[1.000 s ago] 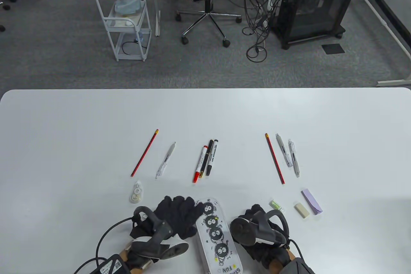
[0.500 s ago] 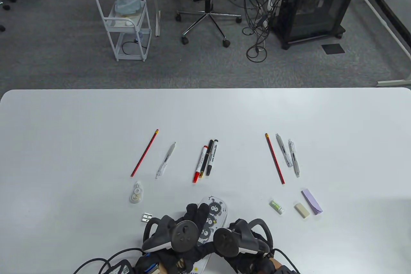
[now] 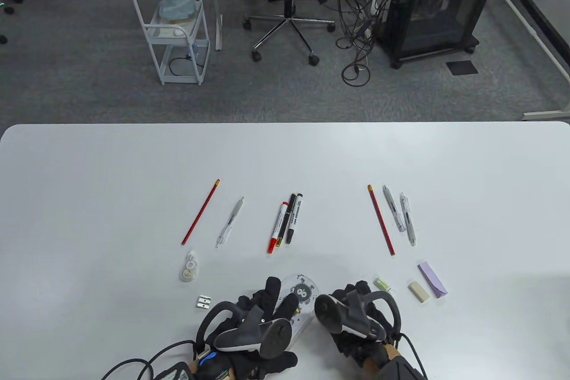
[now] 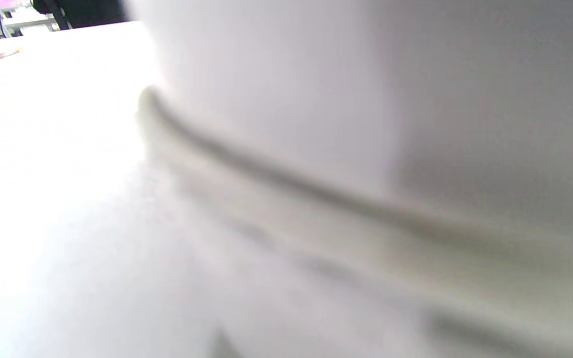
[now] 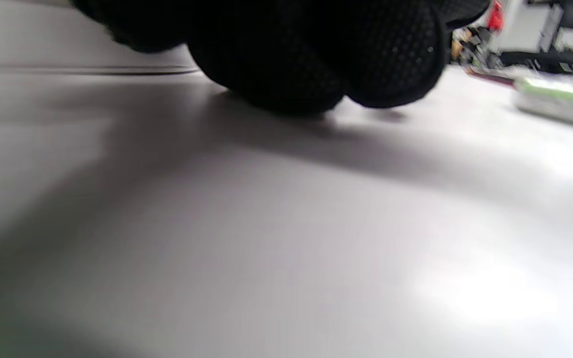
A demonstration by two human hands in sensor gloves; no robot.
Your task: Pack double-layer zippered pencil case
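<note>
Table view shows a small metal sharpener [image 3: 204, 302] left of the hands and a green-labelled tube [image 3: 383, 285] right of them, trackers hiding much of both. The left hand [image 3: 262, 309] grips the white cartoon-printed pencil case [image 3: 303, 292] at the near edge, 2 fingers over it; the right hand [image 3: 356, 309] sits beside it, grip unclear. Right wrist view alone shows curled fingertips [image 5: 316, 64] touching the white table [image 5: 286, 238].

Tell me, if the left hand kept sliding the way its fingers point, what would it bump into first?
The left hand lies on the pencil case, fingers aimed up and slightly right. Past the case's far end, the first things in line look like the markers, likely the red one's tip. The exact heading is hard to judge.
</note>
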